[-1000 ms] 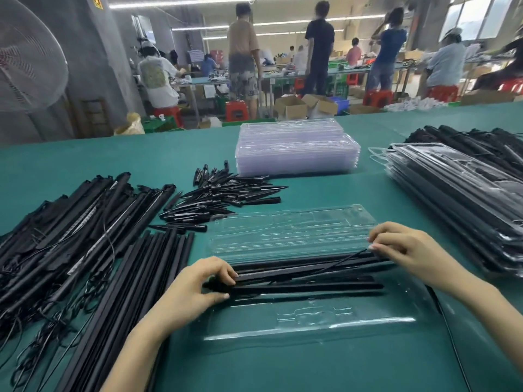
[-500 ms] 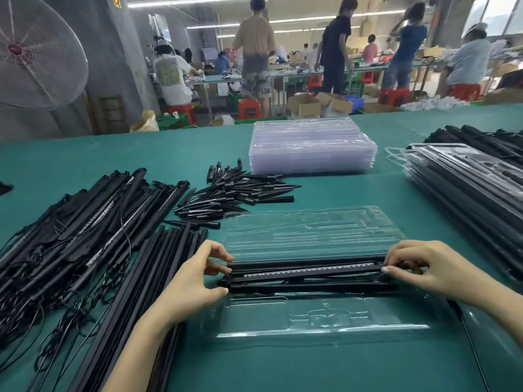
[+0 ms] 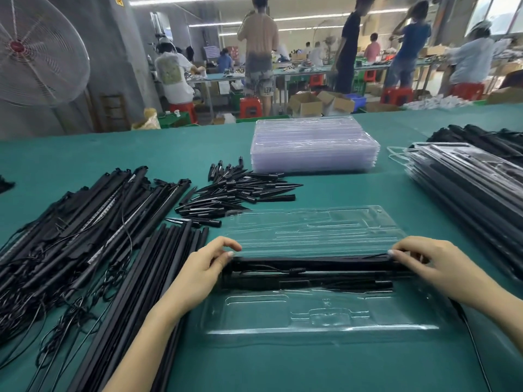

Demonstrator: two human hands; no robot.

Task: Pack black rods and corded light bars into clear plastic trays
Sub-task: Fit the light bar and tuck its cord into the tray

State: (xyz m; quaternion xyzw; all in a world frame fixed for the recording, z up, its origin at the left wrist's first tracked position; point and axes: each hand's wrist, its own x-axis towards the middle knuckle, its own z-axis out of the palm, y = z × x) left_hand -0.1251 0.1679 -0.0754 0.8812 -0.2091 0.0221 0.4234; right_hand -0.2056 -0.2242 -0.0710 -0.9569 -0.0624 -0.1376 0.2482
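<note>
Your left hand [image 3: 198, 274] curls its fingers [image 3: 226, 247] over the left end of a bundle of long black rods and corded light bars [image 3: 311, 271], thumb tip against it; your right hand [image 3: 433, 263] grips the right end the same way, fingertips pressing down. The bundle lies lengthwise across the middle of an open clear plastic clamshell tray [image 3: 319, 315], along its fold, with the empty lid half [image 3: 314, 230] spread flat beyond your hands and the moulded base half nearest you. The tray rests on a teal green surface [image 3: 283, 369]. Just left of your left wrist lies a row of loose black rods [image 3: 135, 292], and farther left a tangled heap of black corded light bars [image 3: 70, 222]. Beyond the tray sits a pile of short black pointed spikes [image 3: 237, 190], then a stack of empty clear trays [image 3: 314, 148]. At your right stands a stack of filled trays [image 3: 467, 188]
</note>
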